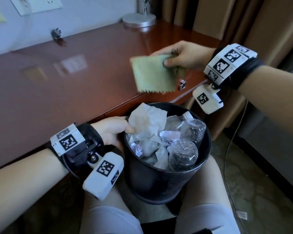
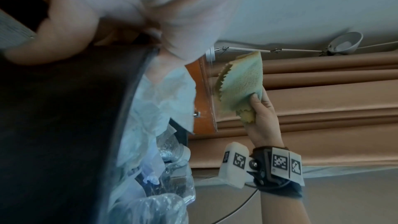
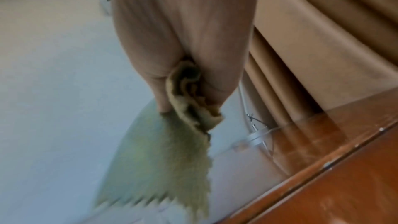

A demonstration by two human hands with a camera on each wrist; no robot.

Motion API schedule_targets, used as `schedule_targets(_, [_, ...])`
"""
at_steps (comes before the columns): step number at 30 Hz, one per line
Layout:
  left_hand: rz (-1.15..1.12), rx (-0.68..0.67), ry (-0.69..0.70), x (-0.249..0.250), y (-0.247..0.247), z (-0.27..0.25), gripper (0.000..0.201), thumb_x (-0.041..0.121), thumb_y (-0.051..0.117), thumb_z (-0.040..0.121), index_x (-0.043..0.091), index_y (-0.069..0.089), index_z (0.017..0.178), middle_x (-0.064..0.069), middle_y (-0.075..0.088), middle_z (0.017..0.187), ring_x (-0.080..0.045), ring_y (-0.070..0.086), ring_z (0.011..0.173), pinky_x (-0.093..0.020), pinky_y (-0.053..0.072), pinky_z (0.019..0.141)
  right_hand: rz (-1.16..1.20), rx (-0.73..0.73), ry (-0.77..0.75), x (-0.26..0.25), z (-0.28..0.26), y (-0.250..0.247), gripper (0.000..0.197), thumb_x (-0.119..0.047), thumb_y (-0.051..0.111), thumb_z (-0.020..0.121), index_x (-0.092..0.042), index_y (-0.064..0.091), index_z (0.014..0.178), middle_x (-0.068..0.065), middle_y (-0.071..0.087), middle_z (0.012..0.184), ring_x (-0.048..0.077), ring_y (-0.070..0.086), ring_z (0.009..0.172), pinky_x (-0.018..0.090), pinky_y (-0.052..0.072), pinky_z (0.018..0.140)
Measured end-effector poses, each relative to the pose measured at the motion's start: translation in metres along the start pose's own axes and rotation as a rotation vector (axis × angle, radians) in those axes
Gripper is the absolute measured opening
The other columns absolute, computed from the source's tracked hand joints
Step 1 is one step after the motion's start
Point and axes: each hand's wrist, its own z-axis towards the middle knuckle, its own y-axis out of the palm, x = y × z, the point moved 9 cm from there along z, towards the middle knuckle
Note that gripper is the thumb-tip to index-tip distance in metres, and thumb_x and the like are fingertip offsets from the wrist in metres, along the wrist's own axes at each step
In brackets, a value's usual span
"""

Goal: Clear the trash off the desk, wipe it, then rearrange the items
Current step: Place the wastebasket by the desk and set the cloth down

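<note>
Cloth point(image 1: 150, 73) — pinched in right hand point(image 1: 184, 55).

Right hand point(image 3: 183, 40) pinches green cloth point(image 3: 163, 163) w/ zigzag edge; bunched part sits btwn fingers point(image 3: 159, 98), rest hangs loose, blurred. Glossy brown counter point(image 3: 336, 185) at lower right. Lamp base point(image 3: 254, 138) near tan curtain point(image 3: 312, 57). Pale wall behind.

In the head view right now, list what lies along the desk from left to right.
Small black binder clip near the wall → green zigzag-edged cleaning cloth, pinched over the reddish-brown wooden desk → right hand pinching it. The round silver lamp base overlaps the cloth's span, so it is left out.
</note>
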Motion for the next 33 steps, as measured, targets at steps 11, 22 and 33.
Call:
schedule_targets(11, [-0.017, 0.016, -0.025, 0.001, 0.001, 0.003, 0.035, -0.008, 0.038, 0.095, 0.02, 0.059, 0.096, -0.012, 0.064, 0.096, -0.035, 0.06, 0.085, -0.071, 0.037, 0.089, -0.597, 0.006, 0.162, 0.039, 0.047, 0.001, 0.056, -0.028, 0.055, 0.093, -0.027, 0.034, 0.145, 0.006, 0.046, 0.142, 0.02, 0.05, 0.121, 0.022, 0.034, 0.095])
schedule_targets(22, [-0.004, 0.005, 0.012, 0.014, 0.014, 0.013, 0.034, -0.006, 0.037, 0.095, 0.02, 0.056, 0.105, -0.012, 0.061, 0.106, -0.034, 0.059, 0.089, -0.068, 0.04, 0.086, -0.263, 0.2, 0.176, 0.054, -0.037, -0.031, 0.046, -0.023, 0.046, 0.098, -0.021, 0.037, 0.144, -0.001, 0.038, 0.148, 0.01, 0.035, 0.135, 0.008, 0.02, 0.099])
schedule_targets(33, [0.082, -0.075, 0.111, 0.051, 0.061, 0.042, 0.039, -0.004, 0.036, 0.096, 0.023, 0.05, 0.122, -0.012, 0.061, 0.118, -0.035, 0.059, 0.101, -0.062, 0.046, 0.075, 0.531, 0.104, 0.814, 0.191, -0.174, 0.041, 0.049, -0.048, 0.022, 0.1, -0.013, 0.056, 0.108, 0.009, 0.061, 0.105, 0.018, 0.06, 0.082, 0.032, 0.048, 0.071])
